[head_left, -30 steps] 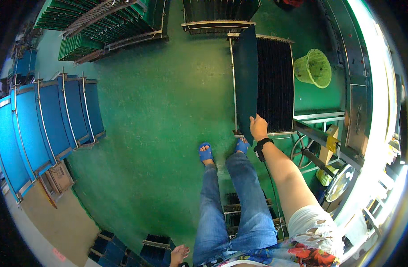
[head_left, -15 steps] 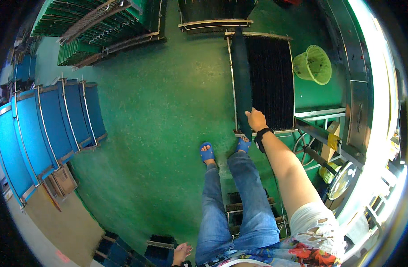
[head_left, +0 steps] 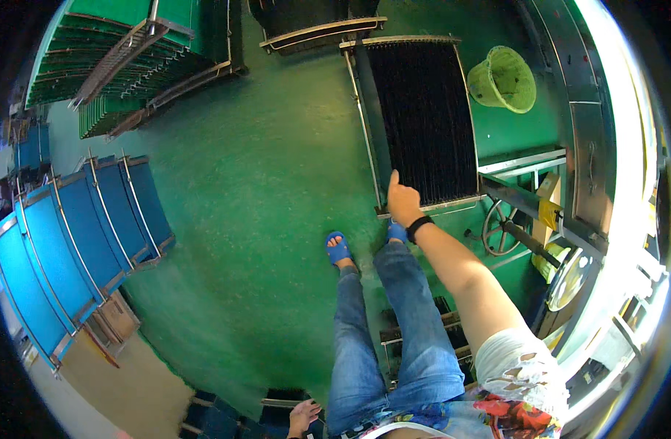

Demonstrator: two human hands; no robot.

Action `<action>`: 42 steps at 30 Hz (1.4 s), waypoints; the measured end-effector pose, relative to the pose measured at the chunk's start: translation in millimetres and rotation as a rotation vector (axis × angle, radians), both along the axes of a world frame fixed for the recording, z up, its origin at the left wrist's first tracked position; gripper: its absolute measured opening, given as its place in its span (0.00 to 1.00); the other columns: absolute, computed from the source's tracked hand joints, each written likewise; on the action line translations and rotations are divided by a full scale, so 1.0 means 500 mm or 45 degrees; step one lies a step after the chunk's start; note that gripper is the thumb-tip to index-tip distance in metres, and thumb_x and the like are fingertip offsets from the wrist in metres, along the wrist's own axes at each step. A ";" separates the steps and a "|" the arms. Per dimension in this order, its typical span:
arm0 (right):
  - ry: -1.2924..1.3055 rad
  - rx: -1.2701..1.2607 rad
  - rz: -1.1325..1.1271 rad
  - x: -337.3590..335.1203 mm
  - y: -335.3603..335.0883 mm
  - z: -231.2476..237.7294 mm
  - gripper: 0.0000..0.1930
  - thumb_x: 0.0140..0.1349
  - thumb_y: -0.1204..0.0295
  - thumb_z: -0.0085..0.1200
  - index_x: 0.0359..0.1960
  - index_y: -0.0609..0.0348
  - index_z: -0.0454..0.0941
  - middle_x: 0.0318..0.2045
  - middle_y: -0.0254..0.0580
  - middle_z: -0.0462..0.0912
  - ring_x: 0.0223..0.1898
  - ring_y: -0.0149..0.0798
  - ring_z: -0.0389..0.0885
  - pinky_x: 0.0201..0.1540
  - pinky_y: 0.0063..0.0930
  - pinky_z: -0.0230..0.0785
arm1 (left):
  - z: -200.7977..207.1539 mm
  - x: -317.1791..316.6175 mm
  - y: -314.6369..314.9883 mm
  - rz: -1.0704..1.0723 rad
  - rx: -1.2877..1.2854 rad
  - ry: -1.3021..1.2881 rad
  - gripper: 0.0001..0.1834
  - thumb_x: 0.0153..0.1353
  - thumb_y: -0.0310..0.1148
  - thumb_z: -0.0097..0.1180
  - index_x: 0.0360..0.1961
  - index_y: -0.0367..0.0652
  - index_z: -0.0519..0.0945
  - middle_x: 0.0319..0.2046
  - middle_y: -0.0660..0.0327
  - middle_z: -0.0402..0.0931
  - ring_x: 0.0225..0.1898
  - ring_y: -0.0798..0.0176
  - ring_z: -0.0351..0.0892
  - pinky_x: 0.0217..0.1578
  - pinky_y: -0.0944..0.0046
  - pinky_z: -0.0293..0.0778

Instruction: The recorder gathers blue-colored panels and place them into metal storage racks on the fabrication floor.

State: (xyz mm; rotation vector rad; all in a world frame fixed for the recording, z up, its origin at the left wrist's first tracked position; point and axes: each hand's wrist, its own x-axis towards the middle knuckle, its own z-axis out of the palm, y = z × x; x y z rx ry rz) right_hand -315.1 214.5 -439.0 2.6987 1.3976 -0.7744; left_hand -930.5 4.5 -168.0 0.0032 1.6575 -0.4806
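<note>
My right hand reaches over the near left corner of a metal-framed rack packed with thin black sheets. One finger points away from me, toward the near end of a dark green panel along the rack's left side. The other fingers are curled out of sight; I cannot tell whether they touch the panel. Low by my left leg hangs my left hand, fingers loosely apart and holding nothing.
A yellow-green plastic basket is right of the rack. Nearer me is machinery with a handwheel. Blue panels in a frame stand at left, with green racks beyond. Another small rack is behind my right leg.
The dark green panel, which stood out wide at the rack's left side, now shows narrower, closer within the frame. My right hand's finger has straightened. The whole view has shifted slightly.
</note>
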 end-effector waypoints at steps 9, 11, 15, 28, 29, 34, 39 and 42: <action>0.114 -0.182 -0.153 0.013 0.028 -0.014 0.34 0.52 0.70 0.49 0.59 0.66 0.49 0.23 0.46 0.79 0.23 0.47 0.79 0.24 0.38 0.71 | 0.019 0.117 0.070 -0.170 0.123 0.086 0.22 0.61 0.43 0.44 0.53 0.43 0.65 0.44 0.53 0.74 0.45 0.56 0.74 0.41 0.56 0.70; -0.059 0.165 -0.117 0.026 0.009 -0.009 0.33 0.54 0.66 0.49 0.59 0.65 0.50 0.22 0.46 0.79 0.21 0.47 0.78 0.23 0.38 0.70 | 0.025 0.134 0.073 -0.149 0.112 0.080 0.23 0.60 0.43 0.45 0.53 0.42 0.65 0.44 0.53 0.74 0.43 0.56 0.75 0.40 0.58 0.71; -0.073 0.350 -0.047 0.051 0.051 -0.009 0.30 0.57 0.63 0.46 0.58 0.66 0.52 0.24 0.48 0.79 0.24 0.47 0.79 0.27 0.37 0.71 | 0.046 0.193 0.089 -0.093 0.152 0.093 0.22 0.60 0.41 0.46 0.54 0.43 0.66 0.45 0.56 0.73 0.38 0.62 0.74 0.39 0.62 0.71; 0.054 0.119 0.049 0.072 0.086 -0.028 0.28 0.47 0.78 0.46 0.52 0.75 0.55 0.18 0.52 0.77 0.20 0.49 0.78 0.25 0.38 0.71 | 0.075 0.267 0.091 -0.117 0.153 0.064 0.24 0.60 0.45 0.46 0.54 0.44 0.66 0.45 0.56 0.72 0.43 0.59 0.73 0.45 0.58 0.69; 0.034 0.117 0.081 0.063 0.091 -0.032 0.29 0.48 0.78 0.46 0.53 0.76 0.54 0.18 0.52 0.77 0.20 0.49 0.78 0.25 0.38 0.71 | 0.069 0.269 0.086 -0.112 0.147 0.062 0.24 0.60 0.45 0.46 0.54 0.44 0.66 0.45 0.56 0.72 0.43 0.59 0.73 0.45 0.58 0.69; 0.128 -0.025 0.012 0.048 0.110 -0.034 0.26 0.50 0.79 0.45 0.51 0.75 0.54 0.22 0.55 0.78 0.25 0.51 0.80 0.27 0.39 0.72 | 0.041 0.234 0.072 -0.010 0.100 0.157 0.25 0.59 0.45 0.48 0.54 0.42 0.65 0.47 0.55 0.71 0.46 0.57 0.72 0.47 0.55 0.67; 0.118 0.092 -0.006 0.082 0.091 -0.060 0.25 0.44 0.79 0.49 0.45 0.77 0.58 0.19 0.54 0.77 0.21 0.52 0.78 0.25 0.37 0.70 | 0.037 0.222 0.058 -0.024 0.104 0.114 0.26 0.59 0.46 0.48 0.54 0.43 0.65 0.48 0.55 0.70 0.47 0.57 0.71 0.47 0.56 0.67; 0.132 -0.051 -0.042 0.089 0.095 -0.095 0.23 0.51 0.76 0.43 0.48 0.77 0.56 0.25 0.60 0.78 0.27 0.53 0.79 0.28 0.41 0.72 | 0.051 0.212 0.050 0.030 0.110 0.032 0.26 0.58 0.47 0.49 0.53 0.44 0.67 0.46 0.57 0.71 0.45 0.59 0.72 0.45 0.58 0.68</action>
